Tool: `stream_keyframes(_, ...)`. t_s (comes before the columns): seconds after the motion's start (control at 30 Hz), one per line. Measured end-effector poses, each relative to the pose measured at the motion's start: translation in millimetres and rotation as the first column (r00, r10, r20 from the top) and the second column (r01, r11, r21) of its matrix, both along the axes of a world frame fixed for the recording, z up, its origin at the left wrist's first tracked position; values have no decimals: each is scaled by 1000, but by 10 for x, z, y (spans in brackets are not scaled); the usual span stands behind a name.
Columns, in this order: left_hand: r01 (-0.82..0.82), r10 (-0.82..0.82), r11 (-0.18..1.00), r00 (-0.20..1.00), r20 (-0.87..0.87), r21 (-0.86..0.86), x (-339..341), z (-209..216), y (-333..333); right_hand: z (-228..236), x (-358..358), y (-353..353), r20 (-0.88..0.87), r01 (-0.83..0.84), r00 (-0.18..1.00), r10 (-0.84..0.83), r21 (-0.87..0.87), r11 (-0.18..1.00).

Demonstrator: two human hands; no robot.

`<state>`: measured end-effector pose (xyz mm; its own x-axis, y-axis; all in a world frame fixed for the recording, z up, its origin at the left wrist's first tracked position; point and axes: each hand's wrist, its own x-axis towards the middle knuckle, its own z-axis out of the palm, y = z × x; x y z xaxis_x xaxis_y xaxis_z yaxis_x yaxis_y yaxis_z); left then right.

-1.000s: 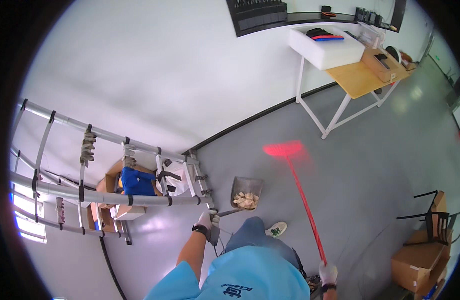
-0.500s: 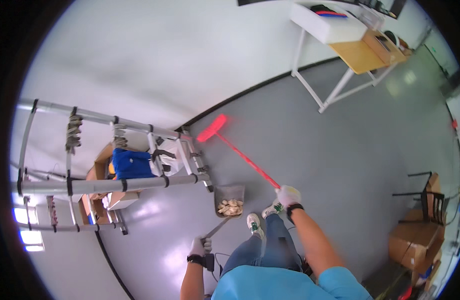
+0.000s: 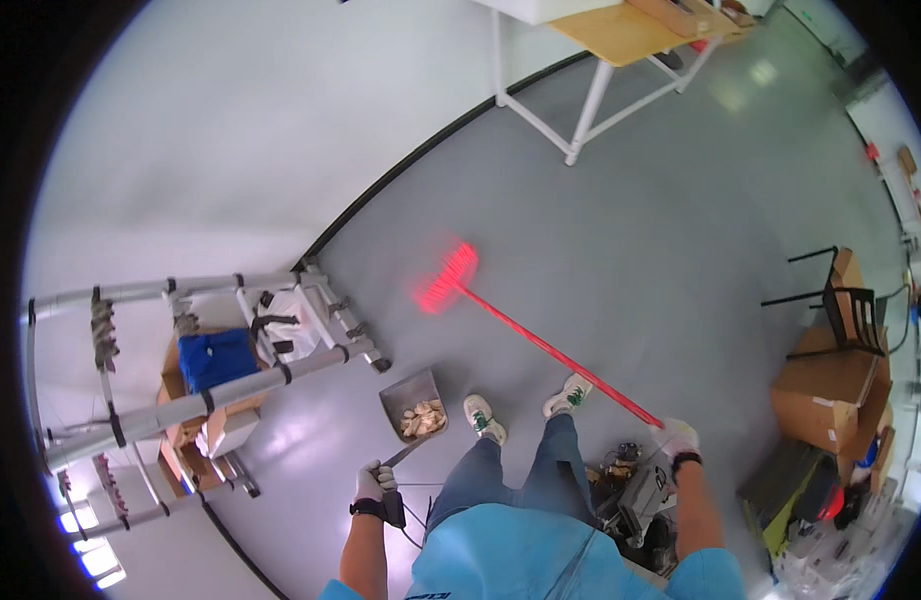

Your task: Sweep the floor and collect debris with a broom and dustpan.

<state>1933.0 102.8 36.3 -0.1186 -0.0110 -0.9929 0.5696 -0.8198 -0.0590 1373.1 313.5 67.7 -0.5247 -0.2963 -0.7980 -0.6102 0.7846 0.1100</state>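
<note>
My left hand [image 3: 372,486], in a white glove, grips the handle of a grey metal dustpan [image 3: 413,403] that rests on the floor just left of my feet. Pale scraps lie heaped in the pan. My right hand [image 3: 674,438], also gloved, holds the upper end of a red broom handle [image 3: 550,348]. The broom's red bristle head [image 3: 446,279] is on the grey floor ahead of me, well beyond the dustpan and apart from it.
A folded aluminium ladder [image 3: 210,385] lies at the left over cardboard boxes and a blue bag [image 3: 216,359]. A white-legged table [image 3: 620,60] stands far ahead. Cardboard boxes [image 3: 825,400] and a black chair [image 3: 848,300] crowd the right; tools sit by my right foot.
The broom head swung from near the ladder out to the right and forward. My right hand slid back down to the handle's end at my right side. The dustpan stayed put.
</note>
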Motion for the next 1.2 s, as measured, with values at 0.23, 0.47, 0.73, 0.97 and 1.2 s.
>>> stream_keyframes(0.23,-38,37,992,999,-9,-116,-2968,152,273,897,-3481,1964,-198,29,980,-16,65,997)
stream_keyframes(0.47,-63,58,987,997,-42,-148,-6186,581,1184,1744,-5967,3768,-399,-37,917,27,-15,999)
stream_keyframes(0.73,-32,-7,986,972,-233,-164,-8526,523,1404,898,-7204,3174,-137,420,881,-453,-215,882)
stream_keyframes(0.97,228,-291,933,933,-210,-280,-8990,474,1363,-80,-6934,2263,-5,490,846,-533,-386,782)
stream_keyframes(1.2,488,-514,845,855,-75,-219,-8762,62,1071,-8,-5254,3688,88,670,726,-682,-316,672)
